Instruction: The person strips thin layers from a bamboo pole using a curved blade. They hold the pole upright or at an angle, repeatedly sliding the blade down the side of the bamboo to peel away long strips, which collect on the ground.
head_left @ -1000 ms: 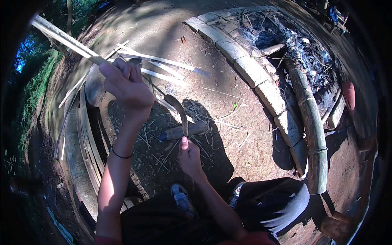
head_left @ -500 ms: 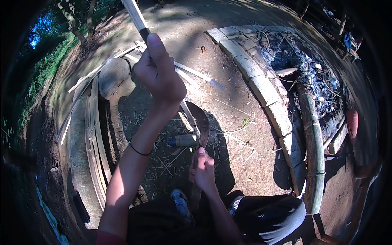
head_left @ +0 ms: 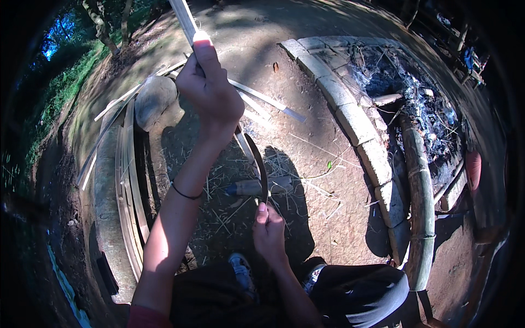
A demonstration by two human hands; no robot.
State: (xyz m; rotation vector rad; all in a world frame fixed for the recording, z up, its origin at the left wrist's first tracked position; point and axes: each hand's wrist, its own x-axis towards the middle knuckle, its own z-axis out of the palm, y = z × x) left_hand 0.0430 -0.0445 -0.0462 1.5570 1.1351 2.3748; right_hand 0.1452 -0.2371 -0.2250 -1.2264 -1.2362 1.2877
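My left grip (head_left: pixel 212 90), raised high, is closed around a pale strip (head_left: pixel 185 21), thumb laid along it, the strip slanting up out of view. My right grip (head_left: pixel 269 232), lower and nearer my knees, is clenched on a knife (head_left: pixel 263 172); its dark, curved blade points away from me, and my fingers hide the handle. A pale length (head_left: pixel 244 146) comes out from behind my left wrist and runs down alongside the blade; I cannot tell whether it belongs to the same strip or touches the metal. A black band (head_left: pixel 186 191) circles my left forearm. Below, on the ground, a short cylindrical piece (head_left: pixel 268 186) with a bluish end lies among thin shavings (head_left: pixel 221 220). Farther forward, loose strips (head_left: pixel 262 94) lie in sun and shade. To my left, long slats (head_left: pixel 129 180) lie beside a thick log (head_left: pixel 106 218). To my right, a curved row of blocks (head_left: pixel 355 121) borders grey ash (head_left: pixel 429 109), and a bamboo pole (head_left: pixel 420 202) reaches from it toward me.
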